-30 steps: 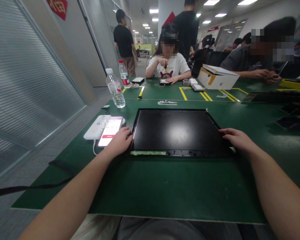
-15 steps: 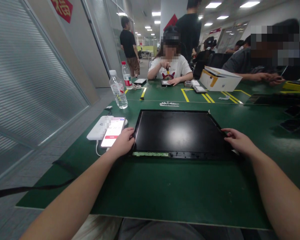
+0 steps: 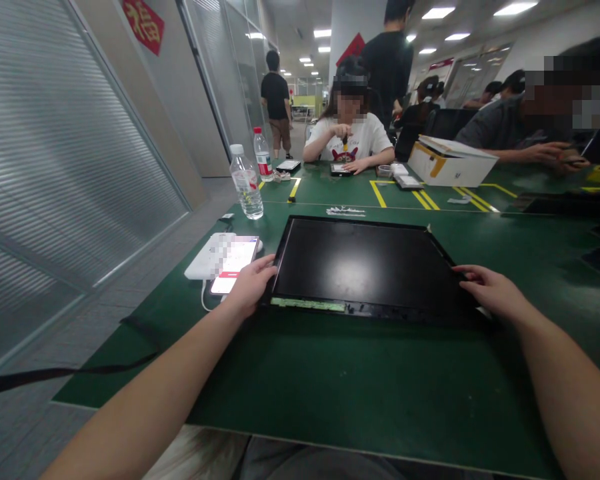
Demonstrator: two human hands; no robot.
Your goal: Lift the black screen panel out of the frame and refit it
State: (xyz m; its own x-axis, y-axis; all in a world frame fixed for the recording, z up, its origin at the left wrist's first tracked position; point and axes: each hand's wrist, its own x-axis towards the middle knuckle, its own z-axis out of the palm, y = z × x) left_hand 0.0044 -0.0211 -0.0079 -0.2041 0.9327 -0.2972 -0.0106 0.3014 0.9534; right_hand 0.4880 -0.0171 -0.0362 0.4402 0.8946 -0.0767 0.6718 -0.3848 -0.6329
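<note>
A black flat display panel [image 3: 360,263] with a dark frame lies face up in front of me, over the green tabletop [image 3: 360,373]. Along its near edge runs a bare green strip [image 3: 307,305], like a circuit board. My left hand [image 3: 253,283] grips the panel's left edge, fingertips on the frame and the rest curled beside it. On the opposite side, my right hand [image 3: 493,288] has thumb and fingers closed on the right edge. The undersides of both grips are hidden.
Left of the panel lie a lit phone [image 3: 237,260] and a white device [image 3: 207,257] with a cable. Behind them stand two water bottles [image 3: 247,190] [image 3: 263,157]. Across the table a person [image 3: 350,133] holds a screwdriver-like tool near a small device; a white box [image 3: 450,163] stands to their right.
The view has swung slightly left, so everything sits further right. The panel's left side looks slightly raised, and both hands keep their hold. A person in the background has walked on.
</note>
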